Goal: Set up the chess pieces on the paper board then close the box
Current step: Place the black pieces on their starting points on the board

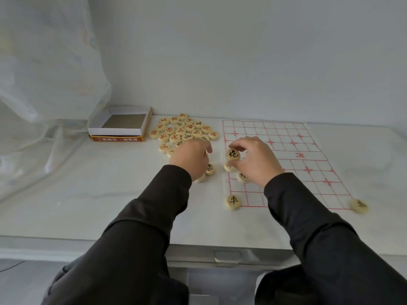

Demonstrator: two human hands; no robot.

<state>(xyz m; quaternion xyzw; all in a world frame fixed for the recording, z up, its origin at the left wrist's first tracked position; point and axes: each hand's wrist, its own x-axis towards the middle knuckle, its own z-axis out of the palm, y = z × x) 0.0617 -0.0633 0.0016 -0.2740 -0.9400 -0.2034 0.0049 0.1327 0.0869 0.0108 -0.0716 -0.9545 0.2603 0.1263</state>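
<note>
A paper board (293, 148) with red grid lines lies on the white tabletop at the right. My right hand (255, 160) pinches a round wooden piece with a black character (233, 154), tilted up over the board's left edge. My left hand (191, 158) is curled over the near side of a pile of wooden pieces (182, 130); whether it holds one is hidden. Two black-marked pieces sit at the board's near corners, the left one (232, 201) and the right one (359, 206). Further pieces lie under my hands. The open box (120, 126) stands at the back left.
A translucent plastic sheet (44, 84) hangs at the left beside the box. The tabletop's front edge (198, 243) runs just below my forearms, with a drawer handle (229, 256) under it. A pale wall stands behind the table.
</note>
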